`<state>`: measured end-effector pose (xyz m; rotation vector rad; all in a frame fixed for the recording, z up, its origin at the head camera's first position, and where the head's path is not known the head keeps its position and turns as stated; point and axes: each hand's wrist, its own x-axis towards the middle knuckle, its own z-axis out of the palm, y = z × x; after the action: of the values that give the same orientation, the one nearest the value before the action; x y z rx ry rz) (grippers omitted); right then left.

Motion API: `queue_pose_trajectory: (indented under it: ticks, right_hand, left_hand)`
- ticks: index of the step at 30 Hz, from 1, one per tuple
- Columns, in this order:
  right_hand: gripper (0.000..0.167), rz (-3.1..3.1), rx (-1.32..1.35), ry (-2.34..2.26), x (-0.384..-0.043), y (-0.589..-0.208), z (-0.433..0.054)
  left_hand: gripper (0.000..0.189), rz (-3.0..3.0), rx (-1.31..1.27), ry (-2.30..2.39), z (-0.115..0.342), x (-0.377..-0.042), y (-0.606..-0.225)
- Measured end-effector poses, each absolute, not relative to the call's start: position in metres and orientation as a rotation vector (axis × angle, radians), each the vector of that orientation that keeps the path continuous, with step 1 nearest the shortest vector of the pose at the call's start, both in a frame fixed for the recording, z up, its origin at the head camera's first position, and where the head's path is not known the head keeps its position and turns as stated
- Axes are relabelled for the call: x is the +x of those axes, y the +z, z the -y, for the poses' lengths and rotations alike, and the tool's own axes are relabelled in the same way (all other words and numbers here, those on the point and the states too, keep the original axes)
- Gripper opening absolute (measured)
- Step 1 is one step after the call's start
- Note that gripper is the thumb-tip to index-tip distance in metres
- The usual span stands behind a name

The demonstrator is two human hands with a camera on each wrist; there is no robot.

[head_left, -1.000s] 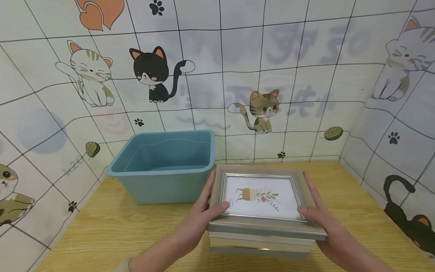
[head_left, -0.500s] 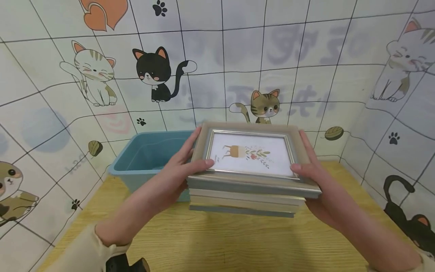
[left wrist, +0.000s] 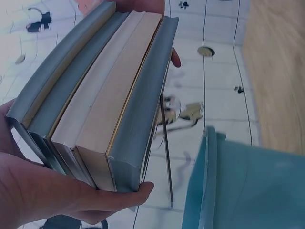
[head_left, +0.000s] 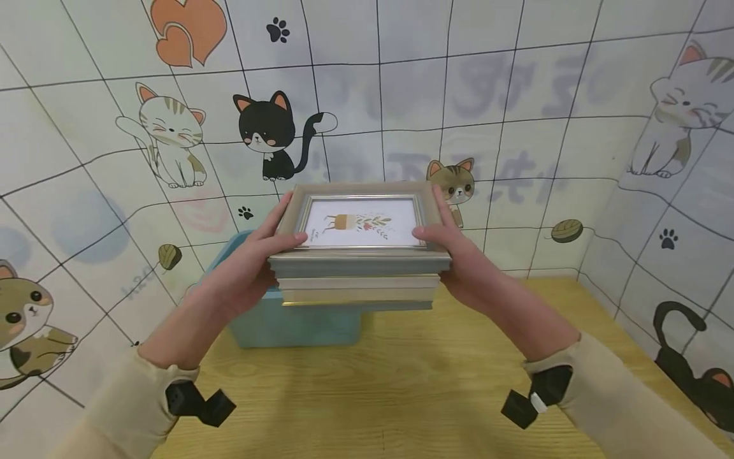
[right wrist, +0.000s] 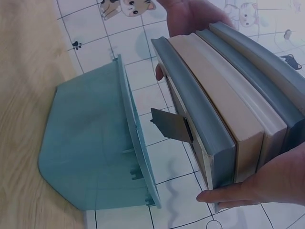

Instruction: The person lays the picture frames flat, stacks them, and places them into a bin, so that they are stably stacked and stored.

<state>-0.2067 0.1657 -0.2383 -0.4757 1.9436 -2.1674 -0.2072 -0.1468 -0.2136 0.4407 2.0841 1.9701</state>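
A stack of several picture frames (head_left: 358, 280), silver-grey and cream, is raised off the table between both hands. The top frame shows a plant print under its silver inner border. My left hand (head_left: 243, 271) grips the stack's left side, thumb on the top frame's face. On the opposite side my right hand (head_left: 464, 258) holds it the same way, fingers reaching underneath. The teal plastic bin (head_left: 298, 328) stands behind and below the stack, which hides most of its opening in the head view. From the lowest frame's underside a stand flap (right wrist: 171, 125) sticks out, as the right wrist view shows.
The wooden table (head_left: 390, 389) carries the bin at its back left. Tile-patterned sheeting (head_left: 355, 108) with cartoon cats encloses the back and both sides. A small black device (head_left: 201, 403) sits at the left wrist, another black device (head_left: 536, 395) at the right.
Both hands have lifted the stack of picture frames off the table area and carried it up and left, from beside the bin to over it. The bin stays where it was.
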Motion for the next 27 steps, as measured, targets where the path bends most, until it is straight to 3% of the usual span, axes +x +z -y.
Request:
queue_pose_trajectory:
  ticks: [10, 18, 27]
  right_hand:
    - [0.102, -1.957, -0.601, -2.293, -0.256, -0.238, -0.101]
    - [0.106, -2.01, -0.719, -2.348, -0.291, -0.262, -0.04]
    - [0.105, -2.101, -0.678, -2.255, -0.317, -0.289, -0.022]
  left_hand:
    - [0.077, -1.964, 0.39, 2.216, 0.183, -0.244, -0.221]
    - [0.069, -1.979, 0.4, 2.256, 0.236, -0.273, -0.238]
    - [0.069, -2.041, 0.341, 2.213, 0.254, -0.292, -0.257]
